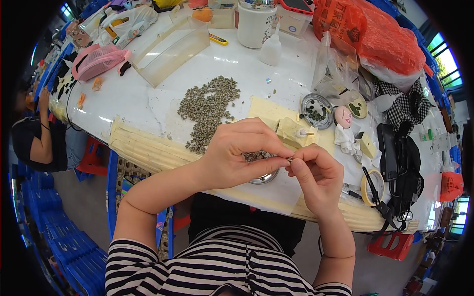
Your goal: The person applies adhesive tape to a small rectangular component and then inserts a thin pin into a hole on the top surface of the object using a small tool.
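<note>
My left hand point(247, 150) and my right hand point(316, 175) meet over the table's front edge, thumbs and forefingers pinched together. Between the fingertips is a tiny part point(290, 160), too small to name. Partly hidden under my left hand, a round metal dish point(264, 179) holds more small greyish pieces. A heap of small metallic-looking parts point(207, 108) spreads on the white table beyond my left hand. Just past my fingertips stands a cream-coloured block point(295, 132) with a small white peg-like piece on it. Another round dish point(317, 111) with dark bits lies farther right.
A clear plastic tray point(173, 52), a white canister point(256, 24) and a squeeze bottle point(270, 49) stand at the back. Red plastic bags point(375, 39) fill the far right. A tape roll point(372, 187) and a black phone point(386, 150) lie right. Another person point(39, 138) sits far left.
</note>
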Demonstrator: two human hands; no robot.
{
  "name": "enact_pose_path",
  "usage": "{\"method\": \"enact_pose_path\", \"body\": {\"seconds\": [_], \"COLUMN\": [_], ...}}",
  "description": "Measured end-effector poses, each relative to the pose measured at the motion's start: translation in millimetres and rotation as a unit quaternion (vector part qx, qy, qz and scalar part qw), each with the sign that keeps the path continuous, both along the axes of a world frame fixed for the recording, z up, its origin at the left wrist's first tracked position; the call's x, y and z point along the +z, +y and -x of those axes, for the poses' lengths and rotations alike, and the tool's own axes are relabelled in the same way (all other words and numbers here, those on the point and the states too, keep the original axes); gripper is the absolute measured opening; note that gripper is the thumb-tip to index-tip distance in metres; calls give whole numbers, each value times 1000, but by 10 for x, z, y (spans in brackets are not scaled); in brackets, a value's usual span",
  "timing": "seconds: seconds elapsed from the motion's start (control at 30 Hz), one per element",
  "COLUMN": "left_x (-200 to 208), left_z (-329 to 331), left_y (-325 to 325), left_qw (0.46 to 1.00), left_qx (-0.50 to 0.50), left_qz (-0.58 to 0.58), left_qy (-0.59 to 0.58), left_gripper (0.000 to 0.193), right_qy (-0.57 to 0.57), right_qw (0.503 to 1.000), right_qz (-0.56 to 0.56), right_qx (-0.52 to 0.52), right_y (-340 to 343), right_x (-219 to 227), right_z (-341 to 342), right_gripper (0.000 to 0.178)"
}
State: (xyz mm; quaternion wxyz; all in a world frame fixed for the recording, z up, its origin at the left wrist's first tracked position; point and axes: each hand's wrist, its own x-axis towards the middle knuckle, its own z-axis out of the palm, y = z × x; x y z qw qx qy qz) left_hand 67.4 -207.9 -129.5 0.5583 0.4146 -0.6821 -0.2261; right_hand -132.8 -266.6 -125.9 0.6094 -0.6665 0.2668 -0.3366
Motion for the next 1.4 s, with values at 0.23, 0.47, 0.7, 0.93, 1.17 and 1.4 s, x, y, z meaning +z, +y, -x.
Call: {"method": "enact_pose_path", "body": {"seconds": [0.23,0.47,0.7,0.93,1.17,1.4], "left_x": [-3,29,38,44,24,37], "left_z": [-11,-11,-8,-1,-9,7], "left_y": [4,12,19,18,16,20], "left_qw": [1000,1000,999,999,998,998], "left_qx": [-3,20,38,42,43,39], "left_qz": [-14,-14,-24,-34,-38,-49], "left_qy": [9,6,-2,6,15,12], "left_gripper": [20,20,19,18,17,18], "right_qy": [2,27,163,196,83,-27], "right_qw": [1000,979,872,866,862,913], "right_qz": [26,171,403,420,439,370], "right_qx": [-12,-105,-226,-186,-240,-168], "right_y": [-9,-68,-308,-350,-276,-187], "right_x": [-6,14,82,17,113,68], "right_z": [-7,-9,30,-5,52,60], "right_gripper": [6,6,17,15,11,9]}}
